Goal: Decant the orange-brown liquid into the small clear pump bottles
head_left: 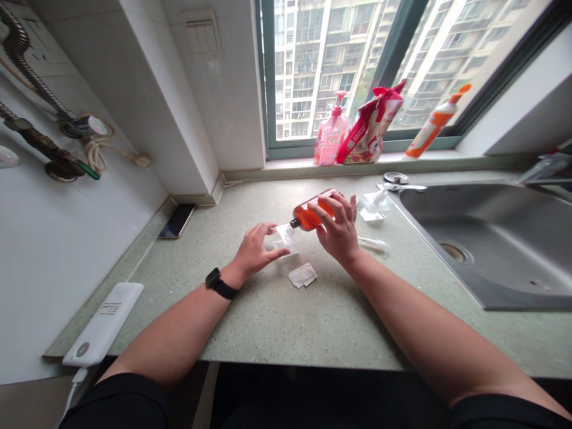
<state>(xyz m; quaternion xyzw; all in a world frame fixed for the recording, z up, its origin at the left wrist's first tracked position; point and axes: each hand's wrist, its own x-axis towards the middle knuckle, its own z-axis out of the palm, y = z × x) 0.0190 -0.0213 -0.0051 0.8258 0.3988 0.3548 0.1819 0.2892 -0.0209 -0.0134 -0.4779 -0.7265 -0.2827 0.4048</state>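
Note:
My right hand (337,229) is wrapped round a bottle of orange-red liquid (304,218), tipped over with its dark neck pointing down to the left. That neck is at the mouth of a clear plastic bottle (286,241). The fingers and thumb of my left hand (255,253), which has a black watch on the wrist, curve round the clear bottle from the left. Whether liquid flows between the two is too small to tell. A folded white tissue (302,275) lies on the countertop just in front of the clear bottle.
Right of my hands lie a clear and white plastic item (374,205) and a white translucent piece (374,245), beside the steel sink (447,238). A phone (177,221) and power bank (105,322) are left. A pink pump bottle (331,134), red pouch (373,128) and orange-white bottle (433,128) line the sill.

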